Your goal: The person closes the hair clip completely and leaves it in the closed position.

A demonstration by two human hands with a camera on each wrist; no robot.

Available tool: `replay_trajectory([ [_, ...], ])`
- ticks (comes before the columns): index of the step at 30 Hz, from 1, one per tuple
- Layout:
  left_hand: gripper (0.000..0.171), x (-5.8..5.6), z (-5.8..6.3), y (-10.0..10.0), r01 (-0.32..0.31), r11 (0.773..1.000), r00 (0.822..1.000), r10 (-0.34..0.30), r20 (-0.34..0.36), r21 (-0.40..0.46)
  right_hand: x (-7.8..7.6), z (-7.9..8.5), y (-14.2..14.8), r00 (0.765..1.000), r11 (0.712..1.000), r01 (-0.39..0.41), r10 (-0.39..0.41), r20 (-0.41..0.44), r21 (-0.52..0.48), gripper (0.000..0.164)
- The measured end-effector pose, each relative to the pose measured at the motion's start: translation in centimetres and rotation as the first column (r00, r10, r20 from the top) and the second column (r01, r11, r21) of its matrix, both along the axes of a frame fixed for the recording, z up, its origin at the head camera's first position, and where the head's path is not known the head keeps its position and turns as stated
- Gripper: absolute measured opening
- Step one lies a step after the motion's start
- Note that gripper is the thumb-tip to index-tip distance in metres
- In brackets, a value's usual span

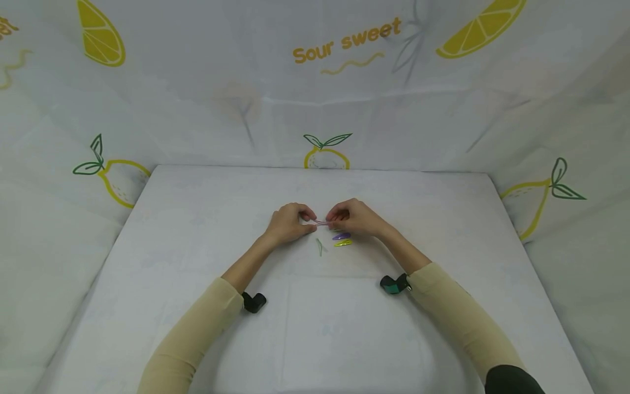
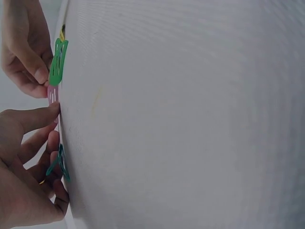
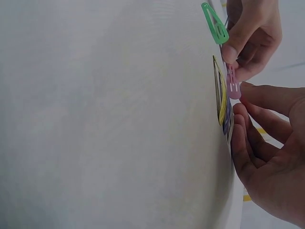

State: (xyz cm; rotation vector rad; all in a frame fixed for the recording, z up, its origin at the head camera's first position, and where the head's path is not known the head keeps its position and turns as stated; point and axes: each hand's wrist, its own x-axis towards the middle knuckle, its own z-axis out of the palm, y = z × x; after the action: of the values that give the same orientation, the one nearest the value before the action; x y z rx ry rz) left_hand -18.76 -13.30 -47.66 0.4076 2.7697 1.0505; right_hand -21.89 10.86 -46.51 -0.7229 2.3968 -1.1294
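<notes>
Both hands meet at a pink snap hair clip just above the table. My left hand pinches one end between thumb and finger, and my right hand pinches the other. A green hair clip lies nearer me, between the hands. Below the right hand are a purple hair clip and a yellow hair clip, side by side. In the left wrist view a teal hair clip shows against the left hand's lower fingers; whether they hold it I cannot tell.
A white table spreads around the hands. Behind it hangs a pale cloth printed with lemons and lettering, and more cloth rises at both sides. A dark wrist camera sits by the left cuff, another camera by the right.
</notes>
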Motion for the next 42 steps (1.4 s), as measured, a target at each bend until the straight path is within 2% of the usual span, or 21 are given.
replay_trajectory([
  [27, 0.019, -0.08, 0.08, 0.00, -0.004, 1.000, 1.000, 0.004, -0.012, 0.018, -0.12, -0.24, -0.03, 1.000, 1.000, 0.012, -0.012, 0.006, 0.021, 0.013],
  [36, 0.020, -0.33, -0.09, -0.28, -0.003, 0.999, 1.000, 0.003, 0.014, 0.045, -0.32, -0.05, -0.25, 1.000, 0.999, -0.007, 0.007, -0.009, 0.035, 0.013],
  [42, 0.022, -0.66, -0.01, -0.63, 0.008, 0.994, 0.999, -0.013, 0.053, 0.105, -0.56, 0.00, -0.36, 1.000, 0.998, -0.020, 0.021, -0.007, 0.056, 0.012],
])
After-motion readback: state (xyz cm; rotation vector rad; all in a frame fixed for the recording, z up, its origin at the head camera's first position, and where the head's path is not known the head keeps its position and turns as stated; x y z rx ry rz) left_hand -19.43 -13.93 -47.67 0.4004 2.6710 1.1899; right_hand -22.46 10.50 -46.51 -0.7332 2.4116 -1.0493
